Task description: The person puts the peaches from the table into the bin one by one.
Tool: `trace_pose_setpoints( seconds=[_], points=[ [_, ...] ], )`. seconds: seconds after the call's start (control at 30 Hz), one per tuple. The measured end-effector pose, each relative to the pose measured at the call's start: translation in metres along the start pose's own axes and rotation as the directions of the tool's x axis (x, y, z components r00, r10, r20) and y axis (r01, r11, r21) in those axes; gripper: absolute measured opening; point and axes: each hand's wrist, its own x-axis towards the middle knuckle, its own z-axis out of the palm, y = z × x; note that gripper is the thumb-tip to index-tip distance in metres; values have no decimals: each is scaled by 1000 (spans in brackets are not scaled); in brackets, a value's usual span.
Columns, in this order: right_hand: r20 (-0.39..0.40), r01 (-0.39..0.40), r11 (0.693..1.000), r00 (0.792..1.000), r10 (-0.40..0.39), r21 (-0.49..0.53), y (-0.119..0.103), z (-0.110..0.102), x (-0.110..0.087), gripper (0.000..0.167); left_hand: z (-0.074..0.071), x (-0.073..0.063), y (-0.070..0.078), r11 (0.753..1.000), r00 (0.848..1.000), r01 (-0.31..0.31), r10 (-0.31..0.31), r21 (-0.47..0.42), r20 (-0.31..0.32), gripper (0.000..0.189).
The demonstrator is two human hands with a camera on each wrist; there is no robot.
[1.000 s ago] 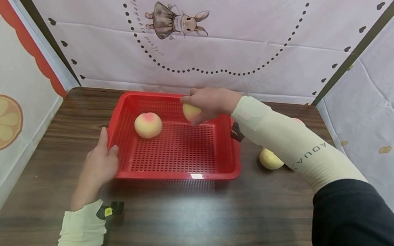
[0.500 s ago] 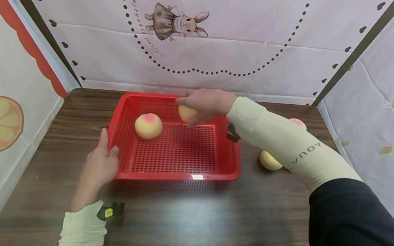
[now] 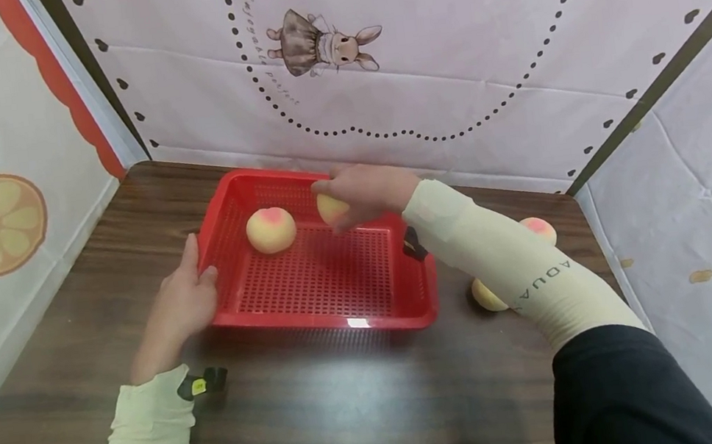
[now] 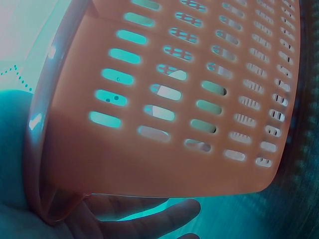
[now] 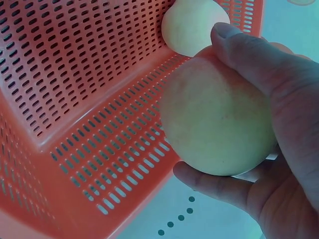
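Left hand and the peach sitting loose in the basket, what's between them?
In the head view, the side wall of the red basket lies between the left hand and that peach.

Leaves passage over the front of the red perforated basket (image 3: 317, 282) but, farther back, meets a resting peach (image 3: 271, 230) and the right hand (image 3: 371, 192) gripping another peach (image 3: 330, 208).

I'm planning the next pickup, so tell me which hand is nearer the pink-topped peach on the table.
Right. The right hand holds another peach over the red basket, left of the pink-topped peach. The left hand is farther off, holding the basket's left end.
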Motion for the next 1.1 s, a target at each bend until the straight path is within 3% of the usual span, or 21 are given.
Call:
trace_pose_setpoints(
  seconds=[0.33,1.1],
  points=[
    [-28,36,999,999,-37,-32,-2,0,4,73,1,0,-3,999,1000,-28,28,-25,-6,79],
    [-38,48,999,998,-48,-10,-7,-1,14,74,0,-3,2,1000,1000,-4,4,-21,-12,79]
  ],
)
